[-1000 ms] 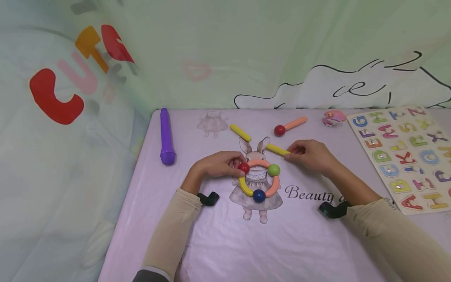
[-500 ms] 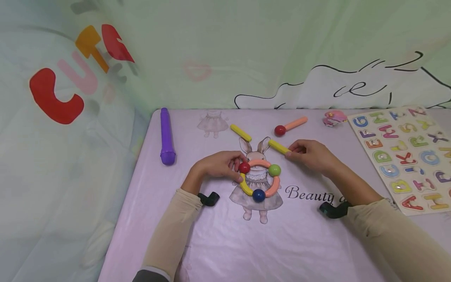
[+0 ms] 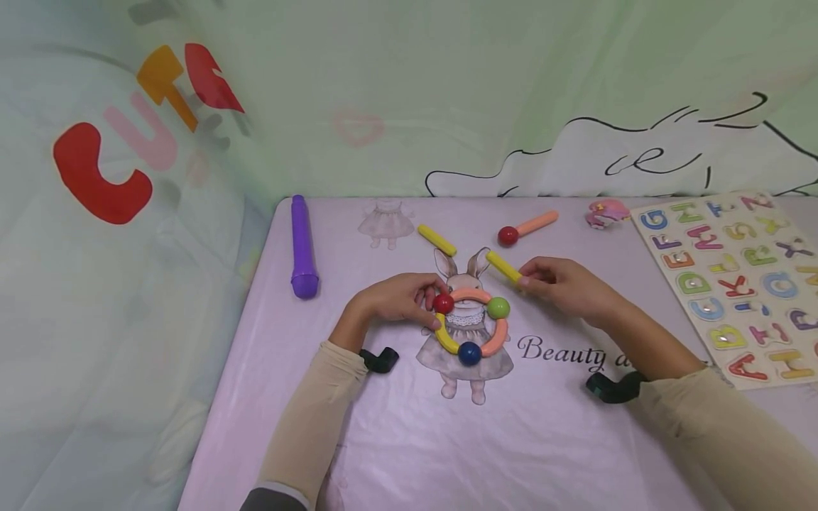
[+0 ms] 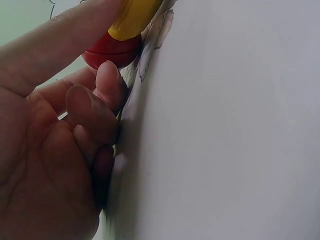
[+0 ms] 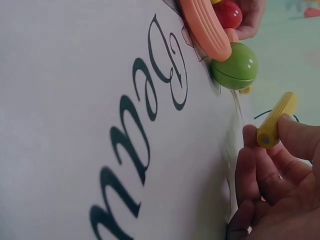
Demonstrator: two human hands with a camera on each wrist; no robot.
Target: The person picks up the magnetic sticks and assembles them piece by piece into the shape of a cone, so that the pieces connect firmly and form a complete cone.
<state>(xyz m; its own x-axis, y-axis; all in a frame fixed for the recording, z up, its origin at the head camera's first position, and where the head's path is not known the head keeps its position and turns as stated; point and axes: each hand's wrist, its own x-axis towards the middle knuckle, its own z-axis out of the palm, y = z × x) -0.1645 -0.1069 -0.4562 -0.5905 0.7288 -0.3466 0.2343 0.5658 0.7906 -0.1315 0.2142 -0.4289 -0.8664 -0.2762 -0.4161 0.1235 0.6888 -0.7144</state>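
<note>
A ring of curved magnetic sticks [image 3: 496, 339] and balls lies on the table over the printed rabbit. Its balls are red [image 3: 444, 304], green [image 3: 498, 307] and blue [image 3: 469, 353]. My left hand [image 3: 397, 297] holds the ring's left side, thumb on the yellow curved stick [image 4: 132, 20] and fingers around the red ball. Pinched at one end between my right thumb and fingers, a straight yellow magnetic stick [image 3: 501, 266] points toward the rabbit's ear. In the right wrist view this right hand [image 5: 285, 185] shows a metal dot on the stick's near end.
Behind the ring lie another yellow stick [image 3: 437, 240] and an orange stick [image 3: 538, 223] joined to a red ball. A purple microphone-shaped toy [image 3: 303, 248] lies left. On the right are a small pink toy [image 3: 606, 213] and an alphabet puzzle board [image 3: 716, 277].
My left thumb has slid down from the red ball onto the yellow curved stick. My right hand has shifted slightly, and its yellow stick now slants more steeply.
</note>
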